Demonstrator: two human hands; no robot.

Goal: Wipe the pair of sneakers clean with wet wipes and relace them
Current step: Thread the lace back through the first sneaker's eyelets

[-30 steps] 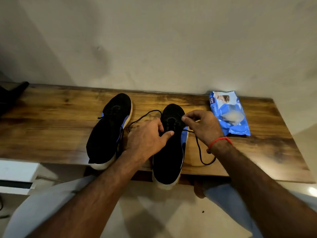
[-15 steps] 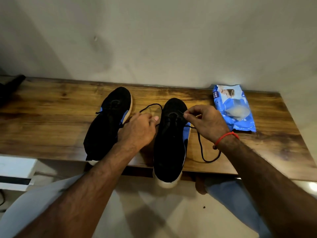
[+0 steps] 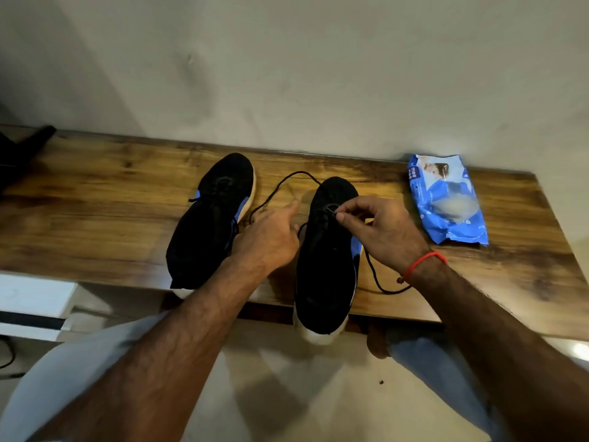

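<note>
From your head camera, you see a long wooden table point(image 3: 95, 199) pushed up against a plain pale wall point(image 3: 287, 74). The floor point(image 3: 302, 393) below is light, and your legs show under the near edge of the table.

Two black sneakers lie side by side near the middle of the table. Both run from the near edge toward the wall, with their toes pointing at the wall. The left sneaker point(image 3: 207, 228) leans a little, toe tipped to the right. The right sneaker point(image 3: 328, 266) sticks its white heel out past the near edge.

A black lace point(image 3: 280, 186) loops over the wood between the two toes, and more of it curls by the near edge, right of the right sneaker.

Your right hand point(image 3: 382, 234) pinches the lace tip over the right sneaker's top. Your left hand point(image 3: 271, 240) sits between the sneakers with one finger pointing out straight; you cannot tell if the other fingers hold the lace.

A blue pack of wet wipes point(image 3: 446, 202) lies near the far right corner. Something dark point(image 3: 19, 154) sits at the far left corner.
</note>
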